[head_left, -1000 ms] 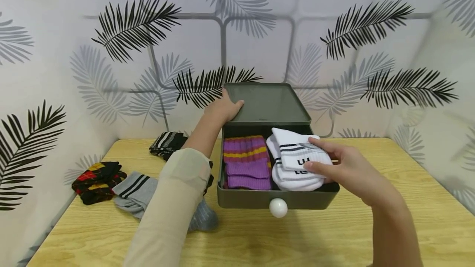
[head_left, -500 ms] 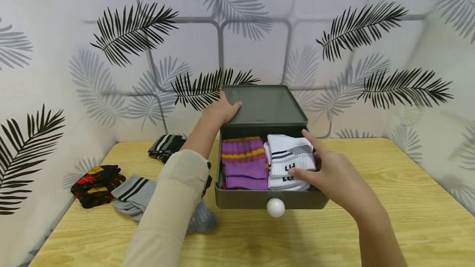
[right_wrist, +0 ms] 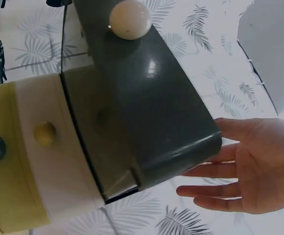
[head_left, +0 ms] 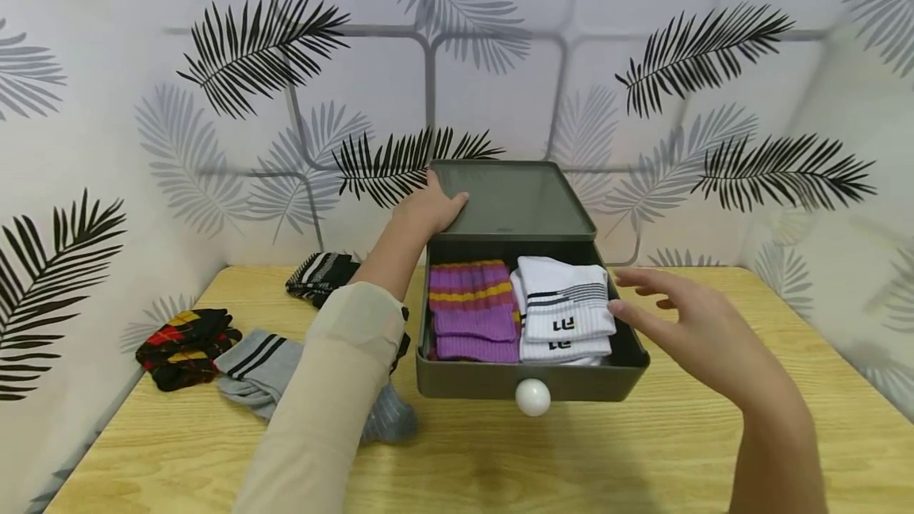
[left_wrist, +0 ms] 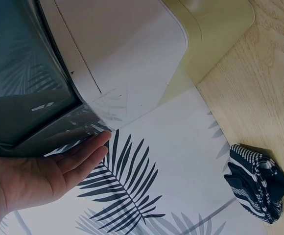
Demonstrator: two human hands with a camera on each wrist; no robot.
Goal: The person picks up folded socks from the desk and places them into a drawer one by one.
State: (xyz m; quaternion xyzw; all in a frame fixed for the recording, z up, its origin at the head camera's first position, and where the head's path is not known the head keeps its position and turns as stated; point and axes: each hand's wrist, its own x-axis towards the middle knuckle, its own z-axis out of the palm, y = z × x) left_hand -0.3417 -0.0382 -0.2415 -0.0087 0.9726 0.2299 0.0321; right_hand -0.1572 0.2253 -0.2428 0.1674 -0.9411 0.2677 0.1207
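Observation:
My left hand rests on the left edge of the dark green top of a stacked drawer unit. Its thumb lies on the top while straight fingers run along the side in the left wrist view. The top drawer, with a white knob, stands pulled out. Inside it, folded purple striped socks lie on the left and folded white socks on the right. Just right of the white socks, over the drawer's right rim, my right hand holds nothing, its fingers extended.
To the left on the wooden table lie red-and-yellow argyle socks, grey striped socks, black-and-white patterned socks and a blue-grey sock. Lower drawers show beige and yellow fronts with knobs. A leaf-patterned wall stands behind.
My right hand has let go of the white socks, which now lie flat in the drawer, and has drawn back to the right. My left hand keeps its place on the unit.

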